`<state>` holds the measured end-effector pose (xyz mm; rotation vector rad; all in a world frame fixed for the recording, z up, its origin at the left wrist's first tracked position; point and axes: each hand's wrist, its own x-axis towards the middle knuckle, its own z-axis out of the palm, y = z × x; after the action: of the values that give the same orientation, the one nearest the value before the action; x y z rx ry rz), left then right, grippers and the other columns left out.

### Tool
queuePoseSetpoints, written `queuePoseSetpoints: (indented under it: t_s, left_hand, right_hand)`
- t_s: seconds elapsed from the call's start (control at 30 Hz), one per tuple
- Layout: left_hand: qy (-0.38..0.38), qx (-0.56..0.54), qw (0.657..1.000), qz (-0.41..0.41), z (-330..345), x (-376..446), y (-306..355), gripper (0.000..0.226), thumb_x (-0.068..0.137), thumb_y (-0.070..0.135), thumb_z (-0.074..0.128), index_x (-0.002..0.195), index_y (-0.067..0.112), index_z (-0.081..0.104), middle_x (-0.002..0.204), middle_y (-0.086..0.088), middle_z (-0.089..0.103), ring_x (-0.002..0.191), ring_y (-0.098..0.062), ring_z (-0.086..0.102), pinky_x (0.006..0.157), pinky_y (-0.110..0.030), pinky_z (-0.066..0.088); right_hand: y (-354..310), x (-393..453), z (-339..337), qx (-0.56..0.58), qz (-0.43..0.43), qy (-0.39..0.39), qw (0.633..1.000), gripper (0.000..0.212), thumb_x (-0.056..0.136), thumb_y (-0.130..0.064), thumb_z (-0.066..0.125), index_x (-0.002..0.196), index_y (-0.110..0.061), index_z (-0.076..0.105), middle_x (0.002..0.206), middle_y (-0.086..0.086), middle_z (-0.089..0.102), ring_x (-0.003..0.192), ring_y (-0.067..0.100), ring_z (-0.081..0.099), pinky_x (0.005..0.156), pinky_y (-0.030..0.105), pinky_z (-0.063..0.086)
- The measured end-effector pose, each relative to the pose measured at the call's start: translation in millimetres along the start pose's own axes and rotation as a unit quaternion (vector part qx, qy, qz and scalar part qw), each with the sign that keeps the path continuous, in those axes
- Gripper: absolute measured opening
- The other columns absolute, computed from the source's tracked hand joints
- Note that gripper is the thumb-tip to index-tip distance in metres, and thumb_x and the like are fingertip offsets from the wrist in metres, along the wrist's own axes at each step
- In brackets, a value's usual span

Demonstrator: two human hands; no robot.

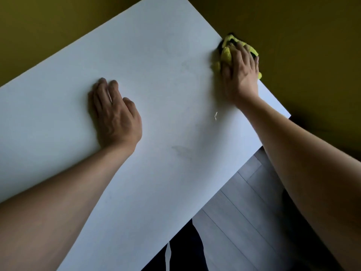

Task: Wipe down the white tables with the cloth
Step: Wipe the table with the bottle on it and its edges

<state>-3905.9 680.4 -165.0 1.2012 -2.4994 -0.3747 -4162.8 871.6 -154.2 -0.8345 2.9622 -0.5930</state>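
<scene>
So the right hand (239,72) is pressing down on a bunched-up yellow cloth (226,52) with black bits in it, fingers curled over the top of it. The cloth is sitting right at the far edge of the white table (156,65), partly hanging off past the fingertips. The left hand (115,114) is lying on the tabletop well to the left of the cloth, palm down, fingers bent a little, holding nothing. Between the two hands there's a faint grey smudge (181,150) nearer the wrists, plus a tiny bright speck (215,115) just below the right wrist. Olive-yellow wall (312,36) beyond the cloth, grey plank floor (244,212) under the right forearm.
</scene>
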Motion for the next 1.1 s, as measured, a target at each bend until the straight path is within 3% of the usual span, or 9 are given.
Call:
queuePoseSetpoints:
  t_s: [0.1, 0.17, 0.37, 0.53, 0.67, 0.8, 0.93, 1.0, 1.1]
  left_hand:
    - [-0.003, 0.009, 1.000, -0.002, -1.6, -0.3, -1.3, 0.054, 0.101, 0.023, 0.027, 0.147, 0.003, 0.048, 0.158, -0.022, 0.041, 0.150, -0.040, 0.035, 0.126, -0.051, 0.022]
    - [-0.005, 0.008, 1.000, -0.001, -1.6, -0.3, -1.3, 0.053, 0.102, 0.023, 0.028, 0.147, 0.003, 0.048, 0.158, -0.022, 0.041, 0.150, -0.040, 0.035, 0.126, -0.051, 0.022]
    - [-0.001, 0.016, 1.000, 0.005, -1.4, 1.0, -3.8, 0.053, 0.101, 0.023, 0.032, 0.146, 0.002, 0.049, 0.158, -0.022, 0.042, 0.150, -0.040, 0.036, 0.126, -0.050, 0.022]
    - [-0.002, 0.017, 1.000, 0.006, -2.9, 1.1, -2.9, 0.053, 0.100, 0.023, 0.031, 0.145, 0.002, 0.050, 0.157, -0.023, 0.043, 0.146, -0.043, 0.040, 0.123, -0.053, 0.026]
    - [-0.013, 0.013, 1.000, -0.006, -2.3, 1.1, -2.7, 0.054, 0.101, 0.024, 0.030, 0.147, 0.004, 0.048, 0.160, -0.021, 0.039, 0.148, -0.040, 0.036, 0.125, -0.049, 0.024]
    - [-0.016, 0.008, 1.000, -0.011, -1.4, 2.1, -2.1, 0.057, 0.099, 0.028, 0.030, 0.148, 0.005, 0.047, 0.161, -0.019, 0.038, 0.149, -0.039, 0.035, 0.125, -0.045, 0.023]
    - [-0.018, 0.042, 0.999, -0.013, -2.3, 1.8, -0.5, 0.058, 0.097, 0.032, 0.030, 0.147, 0.007, 0.047, 0.160, -0.018, 0.039, 0.147, -0.037, 0.037, 0.123, -0.044, 0.025]
    - [-0.016, 0.070, 0.997, -0.003, -3.5, -1.1, 1.9, 0.056, 0.099, 0.034, 0.029, 0.146, 0.009, 0.048, 0.159, -0.017, 0.041, 0.146, -0.036, 0.039, 0.121, -0.044, 0.027]
    - [-0.021, 0.073, 0.996, 0.040, -5.1, -5.1, 4.4, 0.053, 0.103, 0.032, 0.028, 0.146, 0.013, 0.051, 0.157, -0.014, 0.045, 0.144, -0.032, 0.042, 0.118, -0.043, 0.029]
  right_hand:
    - [-22.1, -24.0, 5.3, -0.003, -0.014, 0.016, 1.000, 0.054, 0.098, -0.037, 0.044, 0.144, -0.010, 0.050, 0.156, 0.013, 0.042, 0.148, 0.034, 0.032, 0.122, 0.056, 0.016]
    - [-42.8, -57.8, 9.7, 0.008, -0.067, 0.017, 0.998, 0.052, 0.098, -0.032, 0.050, 0.143, -0.007, 0.053, 0.152, 0.017, 0.047, 0.145, 0.037, 0.037, 0.119, 0.059, 0.022]
    - [-139.0, -209.9, 15.6, 0.069, -0.201, -0.098, 0.972, 0.054, 0.101, -0.034, 0.053, 0.150, -0.013, 0.046, 0.161, 0.008, 0.036, 0.154, 0.023, 0.022, 0.125, 0.052, 0.011]
    - [-116.9, -201.5, 11.8, 0.042, -0.243, -0.107, 0.963, 0.053, 0.103, -0.039, 0.046, 0.152, -0.019, 0.044, 0.162, 0.004, 0.034, 0.154, 0.020, 0.022, 0.125, 0.050, 0.013]
    - [-40.6, -137.0, -1.2, 0.038, -0.163, -0.062, 0.984, 0.055, 0.098, -0.038, 0.047, 0.147, -0.013, 0.049, 0.157, 0.013, 0.040, 0.149, 0.031, 0.031, 0.121, 0.057, 0.018]
    - [38.1, -68.7, -28.8, -0.002, -0.040, -0.009, 0.999, 0.057, 0.096, -0.037, 0.045, 0.148, -0.014, 0.047, 0.157, 0.011, 0.040, 0.149, 0.031, 0.031, 0.123, 0.050, 0.017]
    - [54.1, -51.6, -34.4, 0.019, 0.025, -0.001, 0.999, 0.060, 0.094, -0.038, 0.039, 0.149, -0.015, 0.045, 0.158, 0.011, 0.039, 0.147, 0.031, 0.032, 0.123, 0.046, 0.019]
    - [43.7, -69.6, -29.9, -0.005, 0.018, 0.017, 1.000, 0.059, 0.093, -0.036, 0.042, 0.148, -0.014, 0.047, 0.157, 0.011, 0.040, 0.148, 0.031, 0.032, 0.124, 0.048, 0.016]
    - [10.4, -125.6, -24.8, 0.008, -0.080, 0.011, 0.997, 0.058, 0.091, -0.032, 0.050, 0.144, -0.009, 0.052, 0.153, 0.016, 0.045, 0.145, 0.034, 0.037, 0.122, 0.055, 0.019]
